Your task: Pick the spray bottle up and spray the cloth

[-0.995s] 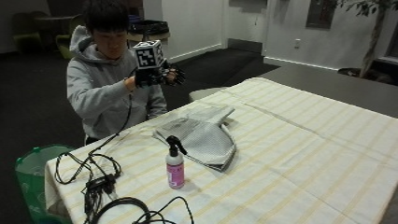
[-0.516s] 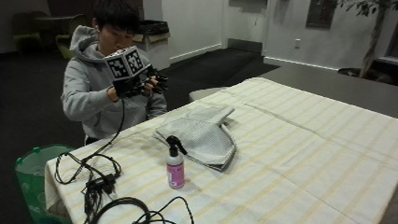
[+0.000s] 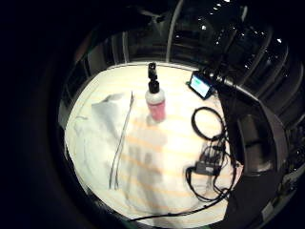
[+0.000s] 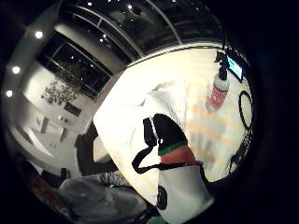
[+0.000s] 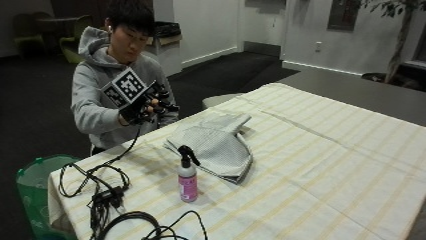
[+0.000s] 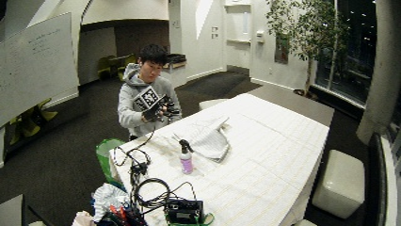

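A spray bottle (image 5: 188,180) with a black trigger head and pink liquid stands upright on the striped tablecloth (image 5: 319,165). The folded grey-white cloth (image 5: 216,145) lies right beside it, farther from the table's front edge. My gloved right hand (image 5: 141,106) is raised in front of my chest, off the table and well short of the bottle; its fingers are relaxed and hold nothing. Both palm views look down at the bottle (image 3: 155,102) (image 4: 219,91) and the cloth (image 3: 107,129) (image 4: 168,105) from a distance. The gloved thumb (image 4: 166,133) sticks out straight.
Black cables (image 5: 100,195) lie looped on the table end near the bottle, along with a small device with a lit screen (image 3: 200,86). A green bin (image 5: 33,180) stands by the table corner. Beyond the cloth, the tablecloth stretches on.
My gloved hand has come down from face height to chest height and drawn a little closer to my body. The bottle and the cloth have not moved.
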The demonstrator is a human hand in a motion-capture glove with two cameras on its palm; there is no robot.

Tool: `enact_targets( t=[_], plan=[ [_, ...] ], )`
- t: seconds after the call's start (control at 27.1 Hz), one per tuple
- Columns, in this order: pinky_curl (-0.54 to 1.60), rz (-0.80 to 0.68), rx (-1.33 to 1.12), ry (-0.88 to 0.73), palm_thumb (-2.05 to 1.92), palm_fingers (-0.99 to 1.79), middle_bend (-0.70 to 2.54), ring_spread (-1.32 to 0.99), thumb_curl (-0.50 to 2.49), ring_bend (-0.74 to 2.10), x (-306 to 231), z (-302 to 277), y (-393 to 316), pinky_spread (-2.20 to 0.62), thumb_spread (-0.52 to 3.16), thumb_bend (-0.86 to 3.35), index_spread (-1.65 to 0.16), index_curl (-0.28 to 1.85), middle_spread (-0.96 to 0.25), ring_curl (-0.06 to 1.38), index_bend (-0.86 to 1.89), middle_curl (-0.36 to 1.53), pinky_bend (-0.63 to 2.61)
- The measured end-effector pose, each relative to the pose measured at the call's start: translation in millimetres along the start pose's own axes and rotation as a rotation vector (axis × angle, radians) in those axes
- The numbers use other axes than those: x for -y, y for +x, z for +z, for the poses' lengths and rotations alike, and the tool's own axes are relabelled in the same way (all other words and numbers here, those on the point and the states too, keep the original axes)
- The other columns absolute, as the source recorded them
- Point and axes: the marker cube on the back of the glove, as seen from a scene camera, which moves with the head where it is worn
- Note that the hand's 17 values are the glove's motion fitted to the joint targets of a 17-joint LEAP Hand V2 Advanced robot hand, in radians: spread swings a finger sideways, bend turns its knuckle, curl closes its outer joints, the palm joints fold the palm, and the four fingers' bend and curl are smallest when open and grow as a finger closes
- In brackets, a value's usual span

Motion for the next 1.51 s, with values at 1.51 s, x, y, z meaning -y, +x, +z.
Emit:
enact_targets(
  t=[1.51],
  plan=[
    [0.28,0.561,0.726,0.215,0.75,0.80,0.42,0.01,0.40,0.46,82.9,159.1,103.8,0.21,0.97,-0.02,-0.24,0.27,-0.05,0.28,0.42,0.38,0.32]
  ],
)
